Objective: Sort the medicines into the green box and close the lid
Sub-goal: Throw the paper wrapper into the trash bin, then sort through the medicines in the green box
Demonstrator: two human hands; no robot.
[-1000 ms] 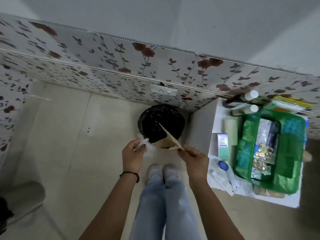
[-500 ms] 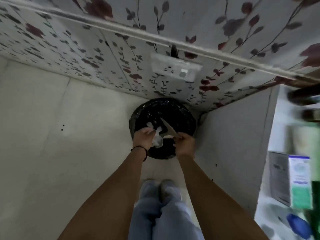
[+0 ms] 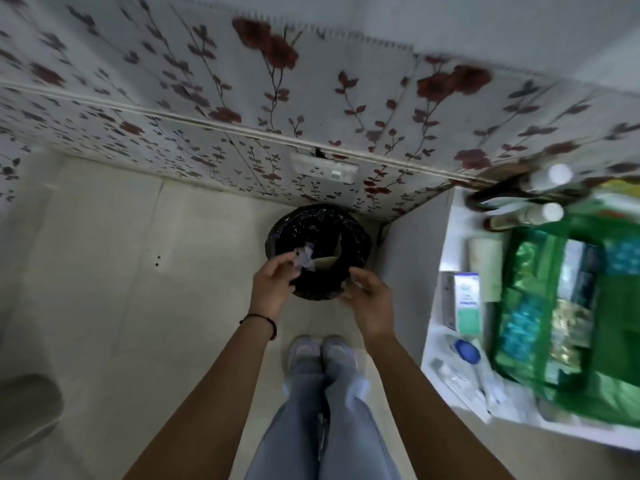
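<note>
Over the bin on the floor we hold both hands, presumably because the scraps are packaging waste and do not belong with the medicines. Our left hand hangs at the near-left rim, fingers spread and loose, with a crumpled clear wrapper just at its fingertips; whether it touches them we cannot tell. A tan card lies inside the bin's black liner. Our right hand is at the near-right rim, fingers apart and holding nothing. The green box sits well to the right on a white table, lid open, packets inside. A carton and two bottles wait beside it, so we judge sorting unfinished. Pale floor tiles meet a flowered wall at the far side.
</note>
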